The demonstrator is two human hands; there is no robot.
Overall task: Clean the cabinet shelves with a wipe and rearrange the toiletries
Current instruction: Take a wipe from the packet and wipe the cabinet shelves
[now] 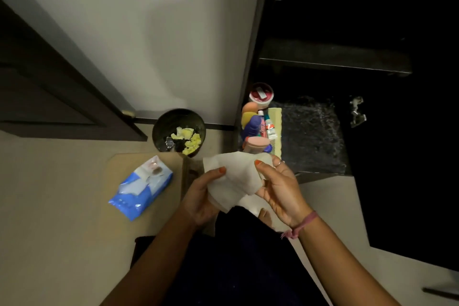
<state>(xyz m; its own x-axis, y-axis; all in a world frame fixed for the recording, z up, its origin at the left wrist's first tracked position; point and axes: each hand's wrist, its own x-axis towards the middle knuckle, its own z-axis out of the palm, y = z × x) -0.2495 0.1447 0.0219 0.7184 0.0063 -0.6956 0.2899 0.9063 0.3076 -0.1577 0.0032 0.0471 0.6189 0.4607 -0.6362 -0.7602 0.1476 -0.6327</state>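
Dim cabinet shelf point(313, 131) just beyond my fingers.
Both hands' fingers point(264, 165) pinch the wipe point(236, 179); limp, light, best held by edges.

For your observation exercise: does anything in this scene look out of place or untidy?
Yes. The toiletries lie heaped at the left edge of the cabinet shelf rather than standing in order. Both the left hand and right hand hold the wipe.

Left hand point(202, 200): raised before the body, fingers curled, thumb pinched down. Right hand point(278, 189): held just beside it, thumb likewise pinched, forearm extended from near right.
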